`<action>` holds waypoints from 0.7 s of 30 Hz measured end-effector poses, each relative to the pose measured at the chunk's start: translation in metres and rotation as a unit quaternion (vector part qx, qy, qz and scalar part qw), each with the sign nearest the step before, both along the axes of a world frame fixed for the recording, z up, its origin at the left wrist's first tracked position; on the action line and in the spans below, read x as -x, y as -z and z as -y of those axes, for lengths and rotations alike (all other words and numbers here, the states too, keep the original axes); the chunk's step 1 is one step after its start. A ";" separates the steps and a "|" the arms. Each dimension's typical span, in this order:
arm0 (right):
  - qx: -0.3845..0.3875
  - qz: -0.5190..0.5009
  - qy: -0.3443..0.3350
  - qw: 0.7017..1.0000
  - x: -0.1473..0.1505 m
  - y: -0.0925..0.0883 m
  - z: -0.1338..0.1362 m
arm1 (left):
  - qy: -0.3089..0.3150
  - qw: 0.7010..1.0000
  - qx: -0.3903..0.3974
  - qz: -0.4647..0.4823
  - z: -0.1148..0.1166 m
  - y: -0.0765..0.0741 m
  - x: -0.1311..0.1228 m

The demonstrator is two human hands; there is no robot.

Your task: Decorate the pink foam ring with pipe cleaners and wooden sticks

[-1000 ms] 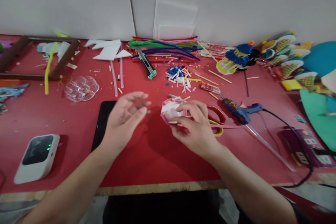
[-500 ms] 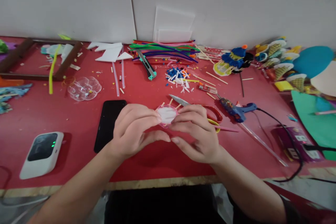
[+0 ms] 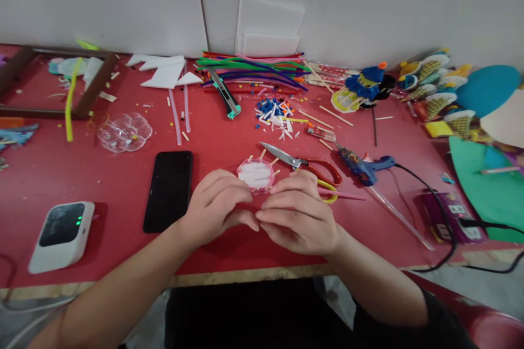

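Observation:
A small round craft piece (image 3: pixel 256 174), white in the middle with a pink rim and short wooden sticks poking out around it, lies on the red table (image 3: pixel 123 174). My left hand (image 3: pixel 216 207) and my right hand (image 3: pixel 298 215) meet at its near edge, fingers curled and pinching it from both sides. Red-handled scissors (image 3: pixel 311 166) lie just right of the piece. A blue glue gun (image 3: pixel 364 166) rests further right, its cable trailing off the table edge.
A black phone (image 3: pixel 168 190) lies left of my hands, a white device with green lights (image 3: pixel 61 234) further left. Pipe cleaners (image 3: pixel 254 68), a box cutter (image 3: pixel 224 98), cut straw bits (image 3: pixel 276 114), a clear flower tray (image 3: pixel 123 132) and finished crafts (image 3: pixel 434 87) fill the back.
My left hand, open a second ago, has closed in on the craft piece. Both hands moved nearer to me, and the piece now lies flat with its white face up.

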State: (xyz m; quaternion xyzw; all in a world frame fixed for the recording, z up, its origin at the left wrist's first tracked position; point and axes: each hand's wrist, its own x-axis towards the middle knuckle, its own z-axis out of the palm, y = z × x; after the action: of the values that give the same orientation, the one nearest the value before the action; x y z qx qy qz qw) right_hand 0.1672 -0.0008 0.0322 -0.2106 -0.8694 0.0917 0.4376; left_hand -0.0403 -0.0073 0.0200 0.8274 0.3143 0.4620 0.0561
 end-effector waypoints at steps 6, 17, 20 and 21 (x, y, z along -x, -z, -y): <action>-0.006 0.013 -0.010 1.000 -0.004 -0.004 -0.002 | 0.012 1.000 0.009 -0.025 -0.002 0.002 -0.002; -0.019 0.025 -0.008 0.999 0.001 -0.004 -0.002 | -0.013 0.998 0.030 -0.051 -0.003 0.002 0.002; -0.018 0.012 -0.003 1.000 0.002 -0.004 -0.003 | -0.013 0.999 0.024 -0.045 -0.003 0.003 0.001; -0.016 0.010 -0.002 1.000 0.002 -0.004 -0.003 | -0.014 0.999 0.024 -0.043 -0.003 0.003 0.001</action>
State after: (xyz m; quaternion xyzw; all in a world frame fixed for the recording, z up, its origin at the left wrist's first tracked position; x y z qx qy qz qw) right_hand 0.1650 0.0023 0.0363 -0.2025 -0.8755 0.0771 0.4318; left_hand -0.0409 -0.0040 0.0166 0.8404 0.3394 0.4189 0.0558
